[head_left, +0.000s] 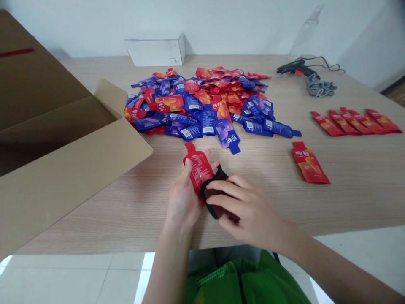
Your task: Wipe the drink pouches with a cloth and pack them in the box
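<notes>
My left hand point(185, 192) is wrapped round a red pouch point(200, 165) with a narrow neck, its printed back turned up and thumb on its edge. My right hand point(242, 207) grips a dark maroon cloth point(218, 195) with a black edge. The cloth lies against the lower part of the pouch and hides it. Just beyond my hands spreads a heap of red and blue pouches; a blue pouch point(226, 133) lies nearest. To the right, a single red pouch point(310, 164) lies face up on the table.
At the left stands an open cardboard box point(76, 177), its flap reaching over the wooden table point(120, 219). Several red pouches point(356, 122) lie in a row at the right. Behind are a white box point(155, 52), a glue gun point(295, 66) with a cord, and a grey cloth point(320, 87).
</notes>
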### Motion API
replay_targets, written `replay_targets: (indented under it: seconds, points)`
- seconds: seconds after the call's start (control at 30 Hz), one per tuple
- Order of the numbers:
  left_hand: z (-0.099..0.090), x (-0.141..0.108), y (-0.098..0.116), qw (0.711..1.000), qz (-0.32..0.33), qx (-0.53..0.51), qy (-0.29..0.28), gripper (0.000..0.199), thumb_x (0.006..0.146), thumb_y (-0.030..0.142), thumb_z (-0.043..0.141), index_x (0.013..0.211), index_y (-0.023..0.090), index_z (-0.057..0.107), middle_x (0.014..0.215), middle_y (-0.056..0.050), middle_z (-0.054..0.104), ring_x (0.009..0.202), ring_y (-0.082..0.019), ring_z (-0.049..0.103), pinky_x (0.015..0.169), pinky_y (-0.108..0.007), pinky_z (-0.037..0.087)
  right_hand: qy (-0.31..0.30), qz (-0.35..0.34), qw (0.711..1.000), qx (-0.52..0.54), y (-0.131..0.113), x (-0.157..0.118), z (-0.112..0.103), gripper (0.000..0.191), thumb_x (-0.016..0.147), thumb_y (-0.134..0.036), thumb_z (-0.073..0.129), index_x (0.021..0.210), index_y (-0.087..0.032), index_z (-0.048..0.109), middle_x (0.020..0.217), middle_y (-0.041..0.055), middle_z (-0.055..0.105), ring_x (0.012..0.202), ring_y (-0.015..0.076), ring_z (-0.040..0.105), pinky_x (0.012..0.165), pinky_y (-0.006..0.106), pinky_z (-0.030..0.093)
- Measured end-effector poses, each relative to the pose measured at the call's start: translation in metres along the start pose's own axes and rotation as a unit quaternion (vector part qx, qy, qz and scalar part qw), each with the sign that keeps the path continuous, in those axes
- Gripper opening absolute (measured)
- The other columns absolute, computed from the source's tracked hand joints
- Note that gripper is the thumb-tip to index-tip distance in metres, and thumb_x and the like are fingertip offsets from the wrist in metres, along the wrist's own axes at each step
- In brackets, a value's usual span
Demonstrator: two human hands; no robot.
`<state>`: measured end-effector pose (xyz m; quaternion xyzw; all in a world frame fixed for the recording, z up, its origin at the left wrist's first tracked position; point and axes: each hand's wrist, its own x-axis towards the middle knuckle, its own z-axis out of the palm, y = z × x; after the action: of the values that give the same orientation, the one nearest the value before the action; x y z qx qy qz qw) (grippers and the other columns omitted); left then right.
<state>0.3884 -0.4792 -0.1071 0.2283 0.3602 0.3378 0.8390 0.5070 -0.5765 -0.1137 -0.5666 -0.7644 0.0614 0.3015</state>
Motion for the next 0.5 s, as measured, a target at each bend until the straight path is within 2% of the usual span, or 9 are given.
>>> replay_targets:
  seconds: [0.07,0.17,0.27,0.37,0.5]
  points:
    - [0.002,-0.001,-0.005,0.999,-0.03,0.005,-0.024,0.045,0.101,0.044,0.039,0.125,0.015,0.066,0.105,-0.01,0.076,0.101,-0.025,0.071,0.087,-0.037,0.057,0.037,0.014,0.999,-0.012,0.004,0.009,-0.005,0.027,0.083,-0.011,0.057,0.106,-0.016,0.071,0.124,0.0048,0.068,0.097,0.0238,0.053,0.087,0.04,0.049]
    - [0.006,-0.001,-0.007,0.999,-0.002,-0.012,-0.04,0.042,0.102,0.041,0.039,0.118,0.015,0.069,0.11,-0.009,0.075,0.11,-0.025,0.068,0.094,-0.037,0.055,0.057,0.008,0.998,-0.04,0.007,0.026,-0.008,0.03,0.085,-0.011,0.056,0.111,-0.015,0.071,0.125,0.0059,0.067,0.101,0.0253,0.053,0.092,0.042,0.047]
    - [0.006,0.003,-0.001,1.0,0.003,-0.023,-0.014,0.044,0.1,0.046,0.044,0.119,0.015,0.068,0.114,-0.01,0.074,0.111,-0.024,0.067,0.092,-0.034,0.056,0.022,-0.023,0.999,-0.042,0.003,0.023,-0.002,0.027,0.087,-0.013,0.056,0.109,-0.017,0.07,0.127,0.0045,0.066,0.101,0.025,0.052,0.09,0.042,0.047]
    - [0.002,0.005,0.003,1.0,0.004,-0.016,0.018,0.045,0.099,0.047,0.045,0.124,0.015,0.065,0.121,-0.012,0.072,0.109,-0.024,0.067,0.088,-0.033,0.057,-0.017,-0.025,0.999,-0.025,-0.004,0.005,0.003,0.023,0.085,-0.014,0.057,0.104,-0.02,0.069,0.13,0.0023,0.065,0.097,0.0236,0.052,0.085,0.04,0.048]
    - [0.0,0.003,0.002,0.999,0.03,-0.012,0.027,0.044,0.101,0.042,0.043,0.133,0.016,0.059,0.123,-0.013,0.07,0.094,-0.023,0.07,0.077,-0.035,0.059,-0.038,-0.006,0.999,0.015,-0.006,-0.005,-0.006,0.024,0.079,-0.008,0.058,0.097,-0.02,0.069,0.122,0.0003,0.068,0.093,0.0219,0.052,0.08,0.037,0.049]
